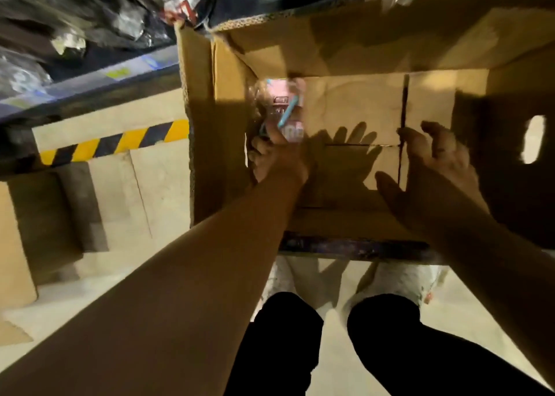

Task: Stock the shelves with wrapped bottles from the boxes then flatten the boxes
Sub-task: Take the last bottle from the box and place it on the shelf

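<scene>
I have the left hand [274, 152] down inside the box [354, 104], against its left wall, with the fingers curled round the lower end of a wrapped bottle [282, 107]. It is a clear-wrapped piece with a pink label, and the far end points away from me. Blur hides whether its base rests on the box floor or has cleared it.

The right hand [432, 167] hangs over the near right part of the box, fingers spread and relaxed, holding nothing and throwing its shadow on the cardboard. I see no other bottle on the box floor, only bare flaps and the seam between them. A hand-hole [533, 143] shows in the right wall.

Outside the box, the shelf [90, 86] runs across the upper left, with shiny wrapped goods [69, 41] already on it. Below it are a yellow-and-black stripe [120, 140] on the floor and some cardboard [15, 245] lying flat at the far left.

I judge this to be the last pick from this box. The next move calls for lifting the bottle clear of the tall left wall and swinging it up and left to the shelf. After that, both hands are needed to break the box down.
</scene>
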The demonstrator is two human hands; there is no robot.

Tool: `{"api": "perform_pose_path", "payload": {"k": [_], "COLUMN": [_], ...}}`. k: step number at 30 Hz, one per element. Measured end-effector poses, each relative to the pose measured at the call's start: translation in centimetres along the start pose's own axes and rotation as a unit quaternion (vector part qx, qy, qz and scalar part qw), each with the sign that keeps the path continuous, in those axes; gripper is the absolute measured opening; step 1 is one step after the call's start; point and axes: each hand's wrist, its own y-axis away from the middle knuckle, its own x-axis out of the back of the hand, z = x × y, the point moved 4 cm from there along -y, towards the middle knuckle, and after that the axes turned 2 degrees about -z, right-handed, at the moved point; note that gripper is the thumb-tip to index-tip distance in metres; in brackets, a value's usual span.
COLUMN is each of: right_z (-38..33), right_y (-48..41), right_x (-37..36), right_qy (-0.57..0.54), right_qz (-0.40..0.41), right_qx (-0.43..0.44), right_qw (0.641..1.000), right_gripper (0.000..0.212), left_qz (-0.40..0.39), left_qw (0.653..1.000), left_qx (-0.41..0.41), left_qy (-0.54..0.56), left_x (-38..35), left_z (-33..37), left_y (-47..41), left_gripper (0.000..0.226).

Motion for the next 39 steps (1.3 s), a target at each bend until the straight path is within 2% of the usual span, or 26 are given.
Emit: {"api": "perform_pose_path", "payload": {"k": [3,7,10,13,15,17,20,22,25,27,30,32,34,35,38,39], "right_z": [0.4,0.8,0.8,0.0,-1.2,-3.0,-6.4,-8.8,-12.1,-14.1,-16.5,-18.1,-19.6,-20.2,-23.0,-24.0], "right_y": [-1.2,-1.8,-1.0,0.8,2.3,4.4,7.7,10.3,14.9,18.3,23.2,26.5,29.3,30.7,34.3,35.7], "right_x": [-0.5,0.0,0.5,1.7,2.8,4.5,9.0,13.0,19.0,23.3,29.3,33.2,36.6,38.3,43.6,45.4], "right_qy": [-0.008,-0.039,-0.094,-0.193,-0.331,-0.47,-0.579,-0.619,-0.648,-0.66,-0.656,-0.643,-0.629,-0.62,-0.586,-0.574], "right_qz": [-0.005,-0.016,-0.028,-0.05,-0.087,-0.121,-0.152,-0.162,-0.157,-0.14,-0.106,-0.105,-0.1,-0.092,-0.081,-0.077], "right_qx": [-0.005,-0.019,-0.045,-0.066,-0.097,-0.13,-0.117,-0.09,-0.043,-0.02,0.025,0.062,0.091,0.107,0.171,0.198], "right_qw": [1.0,0.999,0.994,0.978,0.934,0.864,0.793,0.763,0.744,0.738,0.747,0.756,0.766,0.772,0.788,0.791], "right_gripper": [0.077,0.076,0.073,0.068,0.066,0.064,0.046,0.046,0.051,0.063,0.078,0.069,0.049,0.046,0.058,0.053], "left_qz": [-0.005,0.012,-0.021,-0.073,-0.117,-0.155,-0.172,-0.187,-0.198,-0.187,-0.17,-0.15,-0.114,-0.1,-0.011,0.02], "left_qw": [0.998,0.998,0.974,0.931,0.905,0.866,0.837,0.827,0.796,0.788,0.809,0.82,0.826,0.822,0.823,0.831], "left_qx": [0.038,0.017,0.019,-0.026,-0.041,-0.056,-0.087,-0.121,-0.149,-0.133,-0.127,-0.174,-0.234,-0.251,-0.282,-0.293], "left_qy": [0.052,0.063,0.227,0.356,0.408,0.472,0.512,0.517,0.552,0.571,0.548,0.525,0.501,0.501,0.493,0.472], "left_x": [-0.3,-0.3,1.0,3.2,5.3,8.0,13.3,17.0,23.0,27.8,34.2,38.4,42.6,44.6,50.0,51.6], "left_z": [0.5,0.1,0.1,1.3,2.1,2.9,3.9,4.6,4.9,5.1,4.8,4.8,4.9,4.9,4.0,3.6], "left_y": [-1.4,-1.8,-0.6,3.1,6.3,9.3,14.9,19.2,25.1,29.1,35.2,39.0,43.0,45.3,50.6,52.2], "left_gripper": [0.098,0.101,0.109,0.093,0.085,0.088,0.059,0.055,0.044,0.04,0.054,0.054,0.044,0.038,0.021,0.022]}}
